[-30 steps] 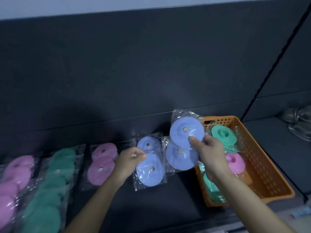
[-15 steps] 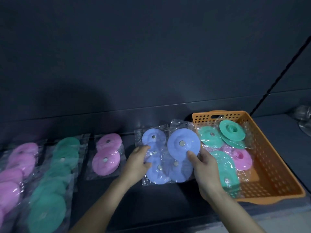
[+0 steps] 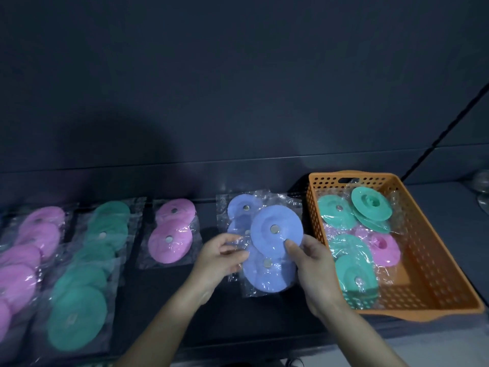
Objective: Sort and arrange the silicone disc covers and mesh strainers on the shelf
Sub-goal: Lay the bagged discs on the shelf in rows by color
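Observation:
Two clear bags of blue silicone disc covers lie overlapped on the dark shelf (image 3: 158,287). The upper blue pack (image 3: 275,234) rests across the lower blue pack (image 3: 239,207). My right hand (image 3: 312,268) grips the upper blue pack at its right side, thumb on the top disc. My left hand (image 3: 219,256) pinches the plastic at the packs' left edge. To the left lie a pink pack (image 3: 172,231), a row of green packs (image 3: 87,274) and a row of pink packs (image 3: 23,260). No mesh strainers are clearly visible.
An orange perforated basket (image 3: 428,282) stands right of my hands, holding several green packs (image 3: 352,271) and a pink pack (image 3: 383,247). Clear glassware (image 3: 483,186) sits at the far right edge. A dark back wall rises behind the shelf, whose front edge runs below my forearms.
My right hand has lowered its blue pack from mid-air onto the other blue pack on the shelf. My left hand has shifted to the overlapped packs' left edge.

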Demonstrator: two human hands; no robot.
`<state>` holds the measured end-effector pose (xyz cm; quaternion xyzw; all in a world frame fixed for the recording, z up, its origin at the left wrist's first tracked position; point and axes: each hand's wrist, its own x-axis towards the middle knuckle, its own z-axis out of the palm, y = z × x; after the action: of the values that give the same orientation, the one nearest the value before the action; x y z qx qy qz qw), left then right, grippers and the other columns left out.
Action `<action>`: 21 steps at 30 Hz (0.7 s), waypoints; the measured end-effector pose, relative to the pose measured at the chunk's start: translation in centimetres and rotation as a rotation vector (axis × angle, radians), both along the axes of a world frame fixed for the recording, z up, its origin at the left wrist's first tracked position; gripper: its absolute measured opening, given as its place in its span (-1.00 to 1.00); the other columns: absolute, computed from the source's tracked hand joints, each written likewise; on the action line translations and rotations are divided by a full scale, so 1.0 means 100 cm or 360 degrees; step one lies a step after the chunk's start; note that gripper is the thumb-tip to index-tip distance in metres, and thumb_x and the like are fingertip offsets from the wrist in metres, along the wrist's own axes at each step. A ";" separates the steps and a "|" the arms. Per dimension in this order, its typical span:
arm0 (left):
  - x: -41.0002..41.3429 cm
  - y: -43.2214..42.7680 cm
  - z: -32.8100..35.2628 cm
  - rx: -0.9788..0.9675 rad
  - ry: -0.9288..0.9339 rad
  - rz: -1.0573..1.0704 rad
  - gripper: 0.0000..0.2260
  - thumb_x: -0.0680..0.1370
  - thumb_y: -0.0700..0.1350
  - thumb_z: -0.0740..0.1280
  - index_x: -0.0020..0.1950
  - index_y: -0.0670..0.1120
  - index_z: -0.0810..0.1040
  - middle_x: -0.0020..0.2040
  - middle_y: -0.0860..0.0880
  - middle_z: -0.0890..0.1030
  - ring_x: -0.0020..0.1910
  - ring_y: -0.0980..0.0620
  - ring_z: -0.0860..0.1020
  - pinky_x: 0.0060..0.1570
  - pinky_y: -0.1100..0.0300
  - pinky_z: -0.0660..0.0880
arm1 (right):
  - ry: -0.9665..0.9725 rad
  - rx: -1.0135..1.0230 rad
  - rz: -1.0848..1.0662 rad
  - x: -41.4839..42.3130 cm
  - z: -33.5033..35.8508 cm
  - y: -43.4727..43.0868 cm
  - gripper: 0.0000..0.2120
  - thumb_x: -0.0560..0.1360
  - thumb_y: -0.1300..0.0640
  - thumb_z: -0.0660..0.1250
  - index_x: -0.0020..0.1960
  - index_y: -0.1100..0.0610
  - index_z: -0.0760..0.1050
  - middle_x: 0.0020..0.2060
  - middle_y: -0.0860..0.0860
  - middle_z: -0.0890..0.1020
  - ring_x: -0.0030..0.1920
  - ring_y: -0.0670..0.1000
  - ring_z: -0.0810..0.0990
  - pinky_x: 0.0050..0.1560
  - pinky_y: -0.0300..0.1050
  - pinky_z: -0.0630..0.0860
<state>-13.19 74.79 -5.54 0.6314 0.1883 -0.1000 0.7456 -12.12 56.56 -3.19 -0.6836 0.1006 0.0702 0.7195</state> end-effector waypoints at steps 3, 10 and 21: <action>-0.009 0.003 -0.004 -0.0019 0.0011 0.0072 -0.84 0.46 -0.39 0.37 -0.08 -0.15 0.55 -0.15 -0.08 0.62 -0.20 0.03 0.61 -0.12 0.11 0.60 | -0.0021 -0.0014 -0.0102 0.005 0.004 -0.005 -0.75 0.53 0.27 0.30 -0.31 0.09 0.55 -0.46 -0.03 0.54 -0.44 -0.05 0.50 -0.39 -0.17 0.46; -0.020 0.010 -0.010 0.0153 0.0051 0.0006 -0.91 0.48 -0.40 0.33 -0.08 -0.24 0.54 -0.13 -0.12 0.61 -0.21 0.03 0.58 -0.17 0.18 0.60 | -0.0086 0.0192 -0.0193 0.005 0.012 -0.014 -0.89 0.53 0.32 0.28 -0.16 0.26 0.53 -0.31 0.14 0.60 -0.23 0.20 0.63 -0.13 0.07 0.65; -0.025 0.011 -0.023 0.0805 -0.0083 0.0046 -0.83 0.41 -0.32 0.42 -0.26 -0.06 0.55 -0.34 0.00 0.64 -0.38 0.10 0.55 -0.19 -0.02 0.60 | -0.0206 -0.0140 0.0094 -0.009 0.008 -0.023 -0.75 0.48 0.38 0.31 -0.06 0.03 0.49 -0.42 0.08 0.58 -0.44 0.12 0.56 -0.31 0.09 0.54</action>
<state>-15.67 75.91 -7.81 0.7975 0.1970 -0.0227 0.5698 -13.02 54.25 -2.35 -0.7203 0.0368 0.0426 0.6914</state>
